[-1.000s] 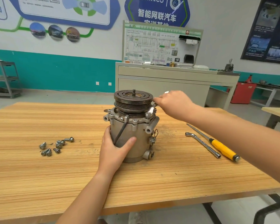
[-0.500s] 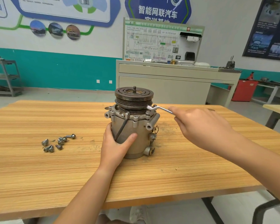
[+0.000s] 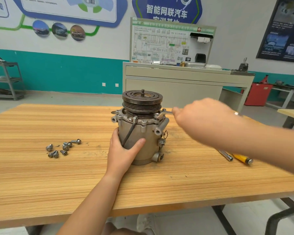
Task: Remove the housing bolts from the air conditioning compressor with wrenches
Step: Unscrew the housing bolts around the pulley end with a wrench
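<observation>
Since half a second ago the right hand (image 3: 205, 121) has swung the wrench (image 3: 165, 113) handle a little toward the back of the table (image 3: 41, 184). The hand is blurred but closed around the handle. The wrench head sits on the top flange at the right of the compressor (image 3: 148, 133), which stands upright at the frame centre. The left hand (image 3: 122, 153) grips its housing from the front. Loose bolts (image 3: 63, 147) lie at the left. A second wrench (image 3: 227, 156) and a yellow-handled screwdriver (image 3: 242, 159) lie at the right, partly hidden under the forearm.
</observation>
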The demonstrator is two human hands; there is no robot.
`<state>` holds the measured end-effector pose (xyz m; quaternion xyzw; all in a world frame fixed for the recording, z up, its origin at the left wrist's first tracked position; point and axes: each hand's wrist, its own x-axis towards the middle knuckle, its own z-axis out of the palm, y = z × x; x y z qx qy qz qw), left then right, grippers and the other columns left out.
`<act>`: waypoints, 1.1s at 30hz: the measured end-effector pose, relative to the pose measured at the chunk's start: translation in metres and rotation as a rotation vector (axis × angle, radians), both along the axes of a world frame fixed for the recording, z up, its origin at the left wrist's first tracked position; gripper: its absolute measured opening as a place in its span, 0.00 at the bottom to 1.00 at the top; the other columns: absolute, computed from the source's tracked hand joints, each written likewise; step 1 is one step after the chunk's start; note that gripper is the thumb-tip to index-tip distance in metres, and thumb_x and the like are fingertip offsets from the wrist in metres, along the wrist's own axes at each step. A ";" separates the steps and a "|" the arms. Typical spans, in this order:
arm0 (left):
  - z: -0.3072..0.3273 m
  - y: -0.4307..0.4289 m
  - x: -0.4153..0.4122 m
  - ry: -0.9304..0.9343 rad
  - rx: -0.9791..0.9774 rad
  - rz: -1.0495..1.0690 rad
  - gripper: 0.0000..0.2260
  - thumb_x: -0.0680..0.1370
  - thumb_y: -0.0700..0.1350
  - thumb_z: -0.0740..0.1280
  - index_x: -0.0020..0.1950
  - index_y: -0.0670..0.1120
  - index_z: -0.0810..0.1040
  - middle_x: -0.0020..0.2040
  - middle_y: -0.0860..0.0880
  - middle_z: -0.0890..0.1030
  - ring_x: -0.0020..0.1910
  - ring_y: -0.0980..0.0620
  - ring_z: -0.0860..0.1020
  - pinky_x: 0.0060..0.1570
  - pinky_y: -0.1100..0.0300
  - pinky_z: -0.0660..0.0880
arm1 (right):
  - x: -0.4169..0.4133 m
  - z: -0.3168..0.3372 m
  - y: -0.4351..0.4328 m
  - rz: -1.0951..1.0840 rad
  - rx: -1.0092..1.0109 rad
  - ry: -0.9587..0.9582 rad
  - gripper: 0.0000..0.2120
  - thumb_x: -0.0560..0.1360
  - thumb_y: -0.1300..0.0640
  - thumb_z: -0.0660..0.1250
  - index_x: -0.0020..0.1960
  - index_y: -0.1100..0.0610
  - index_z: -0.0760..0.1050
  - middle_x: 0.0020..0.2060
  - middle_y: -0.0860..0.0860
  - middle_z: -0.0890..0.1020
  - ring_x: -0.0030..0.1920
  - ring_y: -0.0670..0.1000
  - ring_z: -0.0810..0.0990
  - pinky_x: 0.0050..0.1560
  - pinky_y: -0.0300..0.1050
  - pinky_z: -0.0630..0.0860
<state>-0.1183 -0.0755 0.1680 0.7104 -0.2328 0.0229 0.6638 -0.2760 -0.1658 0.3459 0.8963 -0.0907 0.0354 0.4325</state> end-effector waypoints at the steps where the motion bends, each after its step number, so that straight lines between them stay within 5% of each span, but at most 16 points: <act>1: 0.000 0.000 0.000 -0.001 0.002 0.000 0.43 0.66 0.58 0.76 0.75 0.51 0.59 0.69 0.52 0.69 0.67 0.51 0.69 0.66 0.50 0.68 | 0.002 0.006 -0.008 0.017 -0.037 -0.008 0.20 0.75 0.66 0.57 0.64 0.54 0.70 0.26 0.49 0.63 0.23 0.48 0.60 0.19 0.41 0.55; 5: -0.001 0.000 0.002 -0.002 0.006 -0.001 0.43 0.67 0.58 0.75 0.75 0.51 0.58 0.68 0.54 0.68 0.67 0.52 0.69 0.64 0.54 0.68 | 0.026 0.009 -0.045 0.020 -0.032 -0.076 0.18 0.75 0.66 0.57 0.61 0.51 0.72 0.26 0.48 0.64 0.24 0.48 0.61 0.22 0.39 0.55; 8: -0.002 -0.001 0.002 -0.007 0.000 0.001 0.43 0.67 0.57 0.75 0.75 0.51 0.58 0.67 0.55 0.68 0.66 0.54 0.68 0.62 0.58 0.66 | 0.053 -0.004 -0.066 0.073 0.060 -0.173 0.15 0.76 0.68 0.57 0.59 0.56 0.72 0.27 0.48 0.66 0.29 0.51 0.69 0.27 0.42 0.65; 13: -0.001 -0.001 0.004 -0.018 0.004 0.003 0.40 0.68 0.55 0.76 0.74 0.52 0.60 0.67 0.54 0.70 0.65 0.53 0.70 0.61 0.56 0.68 | 0.084 -0.037 -0.076 0.184 0.210 -0.273 0.12 0.77 0.66 0.55 0.57 0.59 0.71 0.49 0.53 0.80 0.49 0.56 0.79 0.39 0.43 0.65; 16: -0.002 -0.001 0.004 -0.021 -0.002 0.002 0.39 0.68 0.55 0.76 0.74 0.52 0.60 0.65 0.55 0.70 0.64 0.53 0.71 0.60 0.57 0.69 | 0.069 -0.040 -0.080 0.183 0.405 -0.466 0.10 0.80 0.61 0.53 0.58 0.59 0.71 0.47 0.55 0.80 0.46 0.58 0.79 0.38 0.46 0.68; 19: -0.001 -0.001 0.004 -0.021 -0.004 0.005 0.40 0.68 0.55 0.75 0.74 0.52 0.60 0.63 0.57 0.69 0.63 0.54 0.70 0.58 0.59 0.67 | 0.033 -0.040 -0.068 0.260 0.669 -0.707 0.10 0.80 0.59 0.55 0.57 0.62 0.69 0.35 0.56 0.77 0.36 0.60 0.76 0.31 0.46 0.64; 27: -0.001 0.000 0.003 -0.024 0.001 0.001 0.39 0.68 0.55 0.75 0.74 0.52 0.61 0.67 0.54 0.70 0.65 0.53 0.70 0.63 0.54 0.69 | -0.009 -0.041 -0.020 -0.018 0.462 -0.371 0.26 0.76 0.64 0.53 0.72 0.52 0.53 0.32 0.49 0.65 0.35 0.55 0.66 0.28 0.45 0.57; 33: 0.000 -0.002 0.003 -0.016 0.001 0.006 0.41 0.67 0.57 0.76 0.74 0.51 0.60 0.68 0.53 0.70 0.65 0.53 0.70 0.64 0.55 0.68 | -0.005 -0.019 0.009 -0.058 0.322 -0.257 0.17 0.75 0.65 0.54 0.63 0.58 0.67 0.28 0.48 0.61 0.33 0.52 0.64 0.23 0.41 0.54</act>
